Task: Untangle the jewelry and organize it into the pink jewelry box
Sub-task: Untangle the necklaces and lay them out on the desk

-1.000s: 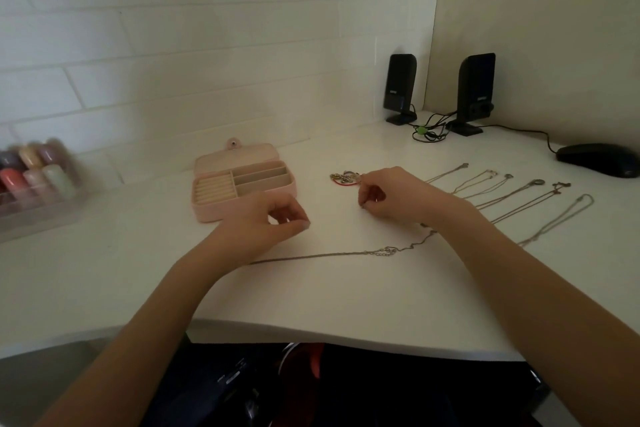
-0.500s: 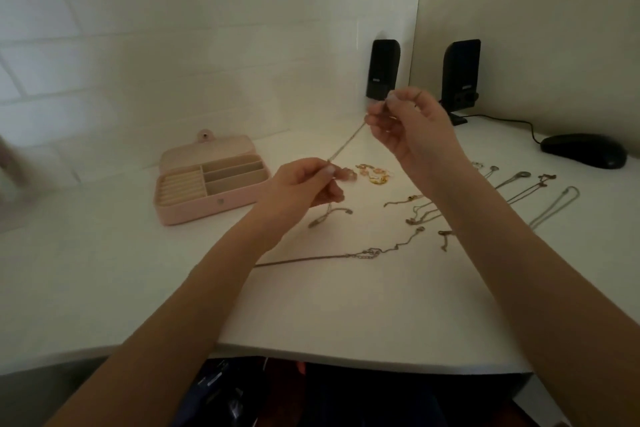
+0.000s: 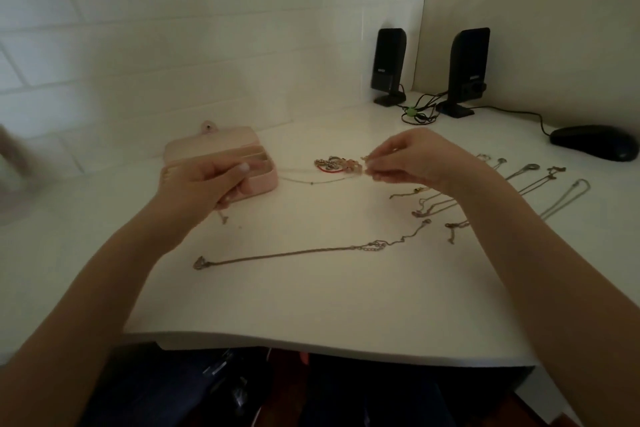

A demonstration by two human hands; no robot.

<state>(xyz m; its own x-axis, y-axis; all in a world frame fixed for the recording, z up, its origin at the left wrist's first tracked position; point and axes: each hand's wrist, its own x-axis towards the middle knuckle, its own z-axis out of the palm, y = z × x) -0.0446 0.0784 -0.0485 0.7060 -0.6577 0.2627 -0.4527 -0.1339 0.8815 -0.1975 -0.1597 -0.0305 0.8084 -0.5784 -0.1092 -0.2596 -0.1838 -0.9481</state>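
The pink jewelry box (image 3: 263, 180) lies open on the white desk, and my left hand (image 3: 204, 184) partly hides its front. That hand is closed on one end of a thin chain (image 3: 318, 180); a short bit dangles below the fingers. The chain runs right, low over the desk, to my right hand (image 3: 408, 163), which pinches the other end. Just behind the chain sits a small tangle of jewelry (image 3: 332, 163) with a red piece in it. A long necklace (image 3: 294, 253) lies straight in front of me.
Several necklaces (image 3: 540, 191) are laid out side by side at the right, partly under my right forearm. Two black speakers (image 3: 388, 66) (image 3: 467, 69) with cables stand in the far corner. A black mouse (image 3: 592, 142) rests at the right edge. The desk's front edge (image 3: 329, 347) is near me.
Both hands have come down from mid-air. My left hand moved left to the front of the box, and the thin chain now stretches nearly level between my hands.
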